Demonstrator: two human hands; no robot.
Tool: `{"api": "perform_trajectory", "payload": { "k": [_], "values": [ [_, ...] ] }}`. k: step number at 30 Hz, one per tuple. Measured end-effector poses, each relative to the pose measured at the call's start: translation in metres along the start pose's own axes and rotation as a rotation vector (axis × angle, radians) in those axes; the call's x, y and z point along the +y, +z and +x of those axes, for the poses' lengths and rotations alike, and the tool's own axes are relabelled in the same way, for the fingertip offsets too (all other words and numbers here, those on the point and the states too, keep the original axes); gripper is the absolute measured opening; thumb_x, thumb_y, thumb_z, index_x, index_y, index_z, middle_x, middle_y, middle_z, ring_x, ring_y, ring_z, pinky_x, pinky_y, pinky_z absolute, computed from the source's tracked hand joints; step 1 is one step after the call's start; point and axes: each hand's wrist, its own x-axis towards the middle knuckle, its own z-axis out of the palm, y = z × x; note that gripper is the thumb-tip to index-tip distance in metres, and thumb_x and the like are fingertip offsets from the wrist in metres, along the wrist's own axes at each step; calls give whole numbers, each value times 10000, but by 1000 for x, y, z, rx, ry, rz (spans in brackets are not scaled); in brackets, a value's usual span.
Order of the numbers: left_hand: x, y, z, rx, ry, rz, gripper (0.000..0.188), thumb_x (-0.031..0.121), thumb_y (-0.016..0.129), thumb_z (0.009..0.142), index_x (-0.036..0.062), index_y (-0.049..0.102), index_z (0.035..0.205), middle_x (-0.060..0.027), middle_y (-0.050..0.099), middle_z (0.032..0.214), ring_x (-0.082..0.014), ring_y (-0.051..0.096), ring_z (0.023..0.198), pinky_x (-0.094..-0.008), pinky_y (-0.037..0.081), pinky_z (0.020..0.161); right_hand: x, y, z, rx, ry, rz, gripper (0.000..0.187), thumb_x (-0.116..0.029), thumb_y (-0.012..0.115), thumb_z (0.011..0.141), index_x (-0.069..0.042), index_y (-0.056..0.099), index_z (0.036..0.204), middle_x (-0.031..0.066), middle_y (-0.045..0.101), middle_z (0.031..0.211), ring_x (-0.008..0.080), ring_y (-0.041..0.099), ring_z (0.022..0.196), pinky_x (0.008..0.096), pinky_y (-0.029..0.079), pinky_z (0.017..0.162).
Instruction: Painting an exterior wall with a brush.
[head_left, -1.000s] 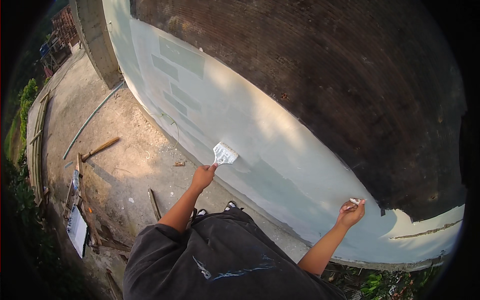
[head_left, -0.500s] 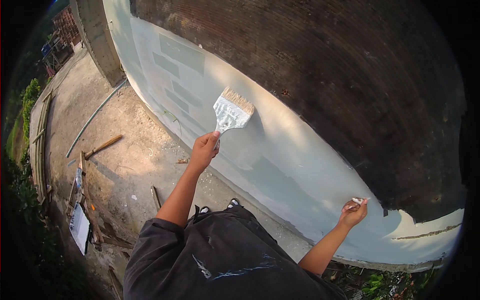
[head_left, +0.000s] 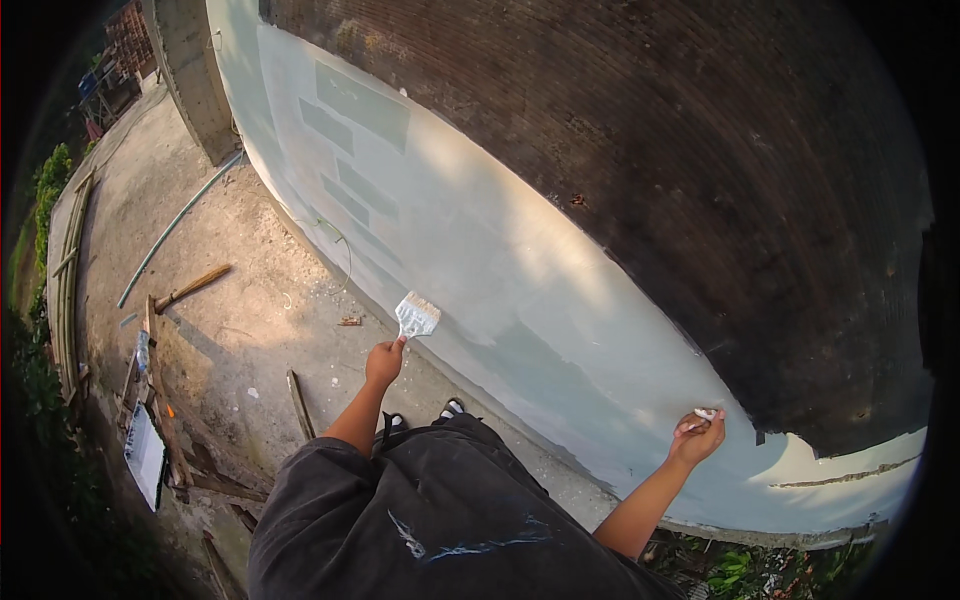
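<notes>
My left hand [head_left: 384,362] is closed round the handle of a wide, paint-smeared paintbrush [head_left: 417,316], its pale bristles pointing up against or close to the low part of the wall [head_left: 480,270]. Whether the bristles touch is hard to tell. The wall has a whitish coat with several grey-green patches, and a dark corrugated surface [head_left: 640,160] lies beyond its edge. Over at the right, my right hand [head_left: 697,436] has its fingers curled round a small white object [head_left: 706,414] near the wall; its kind cannot be made out.
On the concrete floor [head_left: 250,320] at the left are a wooden-handled hammer [head_left: 190,290], scrap wood [head_left: 300,403], a white tray [head_left: 146,455] and a thin pipe [head_left: 178,228]. Bamboo poles [head_left: 70,280] line the far left. A concrete post [head_left: 188,80] stands behind.
My left hand has brought the paintbrush down and to the left, from the middle of the wall to its lower part. My right hand has shifted slightly down and left, still gripping the white object.
</notes>
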Motion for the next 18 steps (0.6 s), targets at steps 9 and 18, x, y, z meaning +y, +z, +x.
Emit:
{"api": "perform_trajectory", "payload": {
  "k": [9,18],
  "values": [
    [2,19,17,3,-58,112,553,525,480,848,8,661,771,-242,638,854,-408,607,858,-466,461,760,-1,6,0,5,16,0,417,-373,480,921,-74,460,631,33,411,424,132,385,319,240,284,297],
    [-28,1,-5,-117,-31,-203,559,502,517,853,-18,631,683,-150,616,620,-287,629,645,-387,467,646,0,-2,2,5,15,10,418,-357,466,925,-45,504,649,52,433,413,150,399,307,253,303,285]
  ]
}}
